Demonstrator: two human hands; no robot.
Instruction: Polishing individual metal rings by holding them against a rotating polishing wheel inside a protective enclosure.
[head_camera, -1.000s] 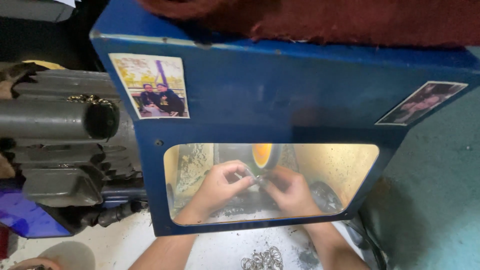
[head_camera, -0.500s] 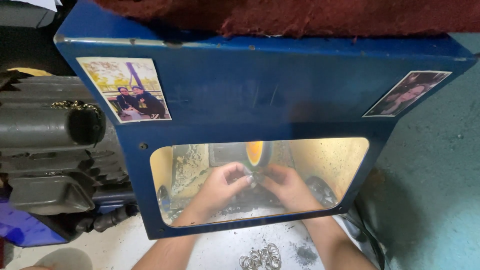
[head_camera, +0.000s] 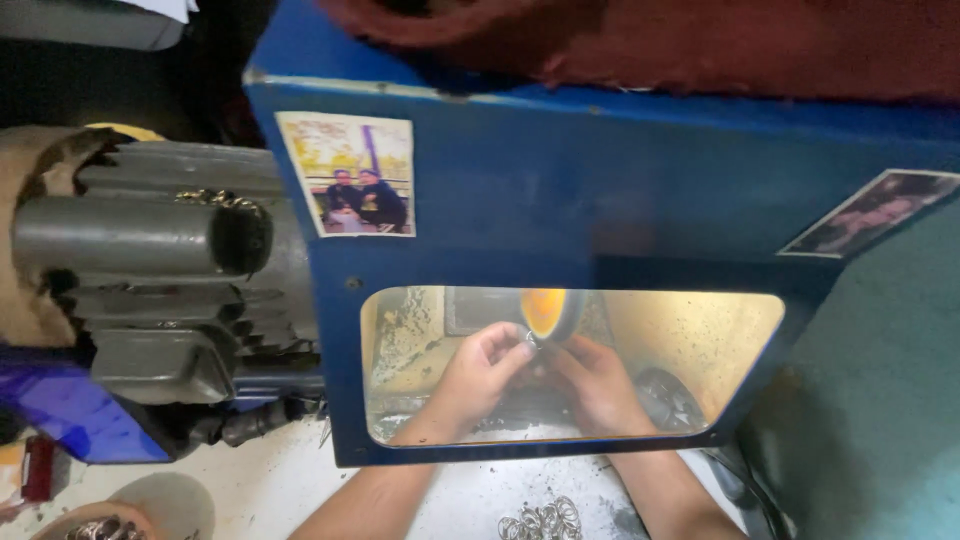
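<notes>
Blue hood (head_camera: 620, 190): fills the centre and right of the frame; its window glare could hide the contact point.
Motor (head_camera: 150, 270): left of the frame, a chain lies draped on top and could snag.
Wheel (head_camera: 545, 312): orange, mid-window; could catch fingertips or fling the piece.
Left hand (head_camera: 478, 372): fingers pinched on the small ring.
Right hand (head_camera: 600, 385): fingers curled, steadying it.
Small ring (head_camera: 531, 341): at the wheel's lower edge; a loose grip could lose it.
Loose rings (head_camera: 542, 518): bottom centre.

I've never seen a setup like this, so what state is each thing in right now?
Left hand: inside the window, pinching a small ring.
Right hand: beside it, fingers closed at the same ring.
Orange wheel: lit; spin cannot be told.
Blue hood: covers the wheel, viewing window clear.
Metal rings: loose pile on the bench.
</notes>
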